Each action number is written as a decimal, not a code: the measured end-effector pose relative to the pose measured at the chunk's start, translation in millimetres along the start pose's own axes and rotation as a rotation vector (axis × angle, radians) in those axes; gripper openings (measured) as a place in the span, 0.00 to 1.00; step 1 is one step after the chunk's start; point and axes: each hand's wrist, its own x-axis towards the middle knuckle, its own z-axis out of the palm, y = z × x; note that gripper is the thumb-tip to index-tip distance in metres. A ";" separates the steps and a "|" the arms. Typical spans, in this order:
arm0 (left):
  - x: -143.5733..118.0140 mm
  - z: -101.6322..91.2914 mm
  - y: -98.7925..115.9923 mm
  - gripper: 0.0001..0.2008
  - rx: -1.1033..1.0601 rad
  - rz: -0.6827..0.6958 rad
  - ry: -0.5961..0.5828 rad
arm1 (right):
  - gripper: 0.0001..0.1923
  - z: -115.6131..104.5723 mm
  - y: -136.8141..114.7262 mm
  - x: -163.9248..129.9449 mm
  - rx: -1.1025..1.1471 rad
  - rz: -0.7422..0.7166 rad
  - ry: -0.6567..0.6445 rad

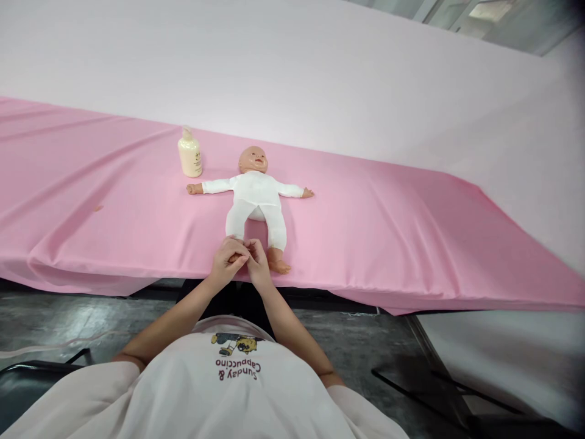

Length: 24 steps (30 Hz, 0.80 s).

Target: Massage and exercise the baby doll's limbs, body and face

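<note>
Doll (256, 201) is lying face-up on the pink tabletop (388, 213); left hand (227, 261) and right hand (258, 263) are closing their fingers around its foot, best kept gentle and steady.

Both bare forearms reach forward from the body and converge toward the middle, elbows spread wide and wrists angled inward. The left hand (227, 259) is curled, fingers bent and closed around something small, its back turned up toward the camera. The right hand (259, 263) meets it, fingertips pressed in against the left hand's fingers (just what the right fingers pinch is hidden between the two hands). The hands touch each other, knuckles raised, thumbs tucked under.
</note>
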 end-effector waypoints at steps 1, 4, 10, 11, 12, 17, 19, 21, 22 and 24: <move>0.3 0.2 1.2 0.20 0.010 -0.024 0.001 | 0.23 0.0 0.5 -0.3 0.018 -0.011 -0.006; 0.5 0.5 5.7 0.23 0.028 -0.076 0.016 | 0.22 0.5 0.1 -1.5 0.019 0.005 -0.023; 1.2 -0.5 8.9 0.27 -0.008 -0.108 0.013 | 0.17 2.2 -0.4 -2.4 -0.088 0.014 -0.021; 1.3 -0.7 8.8 0.27 -0.005 -0.120 0.010 | 0.17 2.4 -0.1 -2.3 -0.092 0.012 -0.020; 1.3 -0.9 8.6 0.27 -0.002 -0.125 0.008 | 0.18 2.6 0.2 -2.2 -0.086 0.012 -0.021; 0.2 -0.8 8.2 0.25 0.000 -0.095 -0.018 | 0.20 2.0 -0.5 -2.4 -0.024 0.017 -0.044; -0.7 -0.5 7.8 0.25 -0.015 -0.111 -0.023 | 0.20 1.6 -1.3 -2.7 -0.017 0.008 -0.042; -1.8 -0.4 6.5 0.24 -0.037 -0.140 -0.010 | 0.20 1.6 -2.1 -2.8 -0.019 0.006 -0.036; -2.4 -0.4 5.3 0.22 -0.052 -0.152 0.008 | 0.20 1.8 -2.5 -2.8 -0.031 0.010 -0.029; -4.0 -0.6 1.7 0.19 -0.090 -0.174 0.068 | 0.20 2.6 -3.3 -2.8 -0.072 0.018 -0.007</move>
